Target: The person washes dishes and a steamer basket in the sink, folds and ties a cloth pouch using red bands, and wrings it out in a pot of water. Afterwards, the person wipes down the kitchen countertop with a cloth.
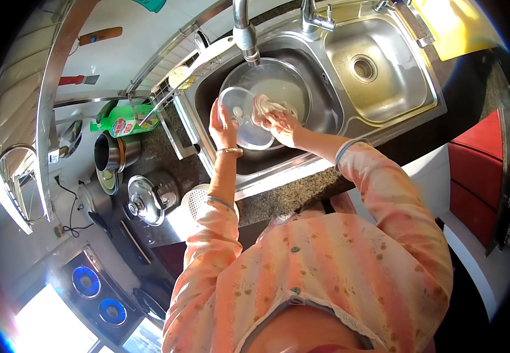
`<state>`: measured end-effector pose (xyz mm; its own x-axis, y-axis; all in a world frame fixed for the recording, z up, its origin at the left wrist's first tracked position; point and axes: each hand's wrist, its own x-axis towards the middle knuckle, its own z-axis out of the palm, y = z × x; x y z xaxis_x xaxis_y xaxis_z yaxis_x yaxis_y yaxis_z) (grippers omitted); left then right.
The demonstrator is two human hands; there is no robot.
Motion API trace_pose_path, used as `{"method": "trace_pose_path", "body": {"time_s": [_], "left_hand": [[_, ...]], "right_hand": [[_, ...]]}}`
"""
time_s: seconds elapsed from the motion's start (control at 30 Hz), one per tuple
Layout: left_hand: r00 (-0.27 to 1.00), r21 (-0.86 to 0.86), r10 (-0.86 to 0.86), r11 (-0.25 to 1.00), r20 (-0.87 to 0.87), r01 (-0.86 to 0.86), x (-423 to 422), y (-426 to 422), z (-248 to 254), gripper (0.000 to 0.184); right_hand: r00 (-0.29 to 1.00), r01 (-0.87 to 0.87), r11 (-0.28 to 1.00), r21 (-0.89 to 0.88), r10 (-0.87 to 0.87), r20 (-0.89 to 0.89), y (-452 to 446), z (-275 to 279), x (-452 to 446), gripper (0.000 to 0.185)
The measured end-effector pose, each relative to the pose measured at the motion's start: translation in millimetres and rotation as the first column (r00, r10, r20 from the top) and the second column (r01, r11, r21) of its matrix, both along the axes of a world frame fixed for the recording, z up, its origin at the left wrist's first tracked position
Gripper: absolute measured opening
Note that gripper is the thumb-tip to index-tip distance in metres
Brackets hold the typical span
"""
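Note:
Over the left sink basin (328,120), my left hand (224,125) grips the left rim of a clear round lid or shallow bowl (255,136). My right hand (280,125) is closed on a pale cloth (262,107), which is pressed against the right side of that clear piece. Beneath both hands a large metal bowl (305,88) holds cloudy water. The faucet spout (251,54) hangs over the bowl's upper edge.
A second basin (378,88) lies to the right. Left of the sink are a green bottle (130,120), a steel pot (108,152), a lidded pot (149,197) and a white perforated colander (196,203). A wire rack (167,109) borders the sink.

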<state>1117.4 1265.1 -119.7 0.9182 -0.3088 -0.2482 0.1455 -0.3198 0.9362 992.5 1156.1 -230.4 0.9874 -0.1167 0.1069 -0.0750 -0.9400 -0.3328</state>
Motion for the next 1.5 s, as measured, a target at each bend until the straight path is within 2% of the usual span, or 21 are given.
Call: {"method": "trace_pose_path", "body": {"time_s": [0.13,0.27,0.33,0.4,0.47,0.5,0.57,0.6,0.67,0.73,0.8,0.87,0.9,0.93,1.0,1.07,1.2,1.27,1.3,1.4,1.5], "left_hand": [[0.946,-0.075,0.272,0.954,-0.176,-0.289,-1,15,-9,0.055],[0.93,-0.092,0.334,0.932,-0.154,-0.35,-8,21,0,0.049],[0.942,-0.106,0.296,0.943,-0.158,-0.314,-9,28,7,0.054],[0.896,-0.165,0.372,0.894,-0.241,-0.416,-17,30,9,0.06],[0.881,-0.142,0.37,0.895,-0.296,-0.424,-23,31,6,0.063],[0.89,-0.142,0.308,0.918,-0.337,-0.371,-29,30,3,0.063],[0.964,0.0,0.19,0.981,-0.184,-0.193,-24,42,-27,0.064],[0.963,0.293,0.104,0.939,0.25,-0.178,-29,41,-32,0.067],[0.729,0.3,-0.291,0.946,0.619,0.123,-42,31,15,0.07],[0.322,0.757,-0.836,0.543,0.445,0.363,-49,24,54,0.066],[0.299,0.641,-0.852,0.52,0.429,0.564,-41,26,24,0.034],[0.462,0.471,-0.732,0.679,0.502,0.564,-31,26,-2,0.023],[0.771,0.206,-0.577,0.816,0.27,0.539,-31,22,6,0.025],[0.921,-0.021,-0.385,0.923,-0.065,0.385,-29,20,14,0.027],[0.953,-0.462,-0.286,0.861,-0.096,0.212,-17,18,10,0.03],[0.923,-0.479,-0.185,0.878,-0.336,0.001,-10,20,23,0.038],[0.837,-0.52,-0.239,0.852,-0.493,-0.063,3,34,14,0.067],[0.842,-0.527,-0.217,0.845,-0.493,-0.09,4,38,10,0.065],[0.843,-0.529,-0.196,0.84,-0.501,-0.119,4,39,8,0.064],[0.867,-0.508,-0.184,0.857,-0.463,-0.089,-9,27,1,0.061],[0.891,-0.551,-0.098,0.814,-0.442,-0.184,-24,8,-8,0.041]], "right_hand": [[0.979,0.151,0.947,0.282,-0.104,-0.175,-26,23,8,0.032],[0.964,0.256,0.905,0.339,-0.263,-0.027,-41,4,18,0.031],[0.921,0.358,0.91,0.207,-0.308,-0.237,-63,28,21,0.03],[0.87,0.427,0.801,0.42,-0.49,0.049,-56,2,20,0.03],[0.824,0.553,0.135,0.822,-0.239,-0.514,-43,28,18,0.032],[0.815,0.533,-0.188,0.825,-0.148,-0.56,-37,61,9,0.031],[0.812,0.52,-0.282,0.806,-0.128,-0.569,-44,55,4,0.032],[0.81,0.503,-0.377,0.778,-0.107,-0.576,-50,49,1,0.035],[0.773,0.602,-0.263,0.754,-0.048,-0.633,-72,25,4,0.033],[0.882,0.458,-0.334,0.824,0.056,-0.468,-93,18,-4,0.031],[0.925,0.373,-0.312,0.874,0.197,-0.324,-105,-3,8,0.049],[0.818,0.535,-0.365,0.762,-0.002,-0.575,-103,14,32,0.059],[0.847,0.503,0.142,0.853,-0.28,-0.453,-97,-14,41,0.061],[0.874,0.456,0.611,0.647,-0.444,-0.197,-88,-14,50,0.064],[0.864,0.356,0.877,0.323,-0.176,-0.473,-57,2,31,0.071],[0.872,0.11,0.991,0.077,-0.059,-0.485,-23,0,16,0.075],[0.862,0.15,0.948,0.281,0.014,-0.507,-34,-7,17,0.067],[0.825,0.557,0.548,0.624,-0.281,-0.489,-40,-19,21,0.053],[0.867,0.447,0.276,0.851,-0.368,-0.336,-38,-9,14,0.041],[0.882,0.03,0.161,0.987,-0.468,0.049,-18,26,15,0.042],[0.824,0.075,0.645,0.761,-0.47,0.317,8,93,22,0.044]]}}
